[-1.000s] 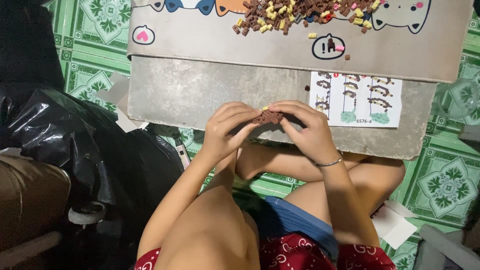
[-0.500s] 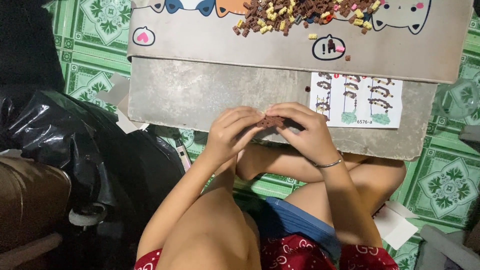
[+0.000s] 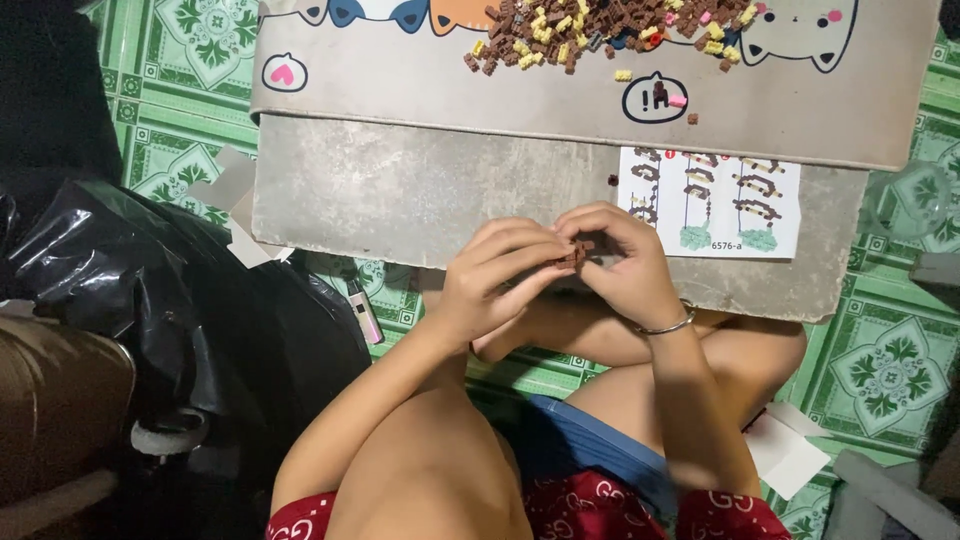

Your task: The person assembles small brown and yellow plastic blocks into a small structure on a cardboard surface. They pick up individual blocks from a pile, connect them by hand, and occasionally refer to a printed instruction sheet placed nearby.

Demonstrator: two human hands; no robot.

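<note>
Black plastic bag (image 3: pixel 180 300) at left; small lighter (image 3: pixel 364 312) on green floor tiles (image 3: pixel 190 60).

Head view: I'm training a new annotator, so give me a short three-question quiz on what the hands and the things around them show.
1. True or false: both the left hand and the right hand grip the small brown brick piece.
2. Where does the instruction sheet lie?
A. on the green tiled floor
B. on the grey board, beside the right hand
C. on the person's lap
3. Fill in: the pile of loose bricks is mostly ____ in colour.

Key: 1 true; 2 B; 3 brown, with some yellow and pink pieces.
</note>
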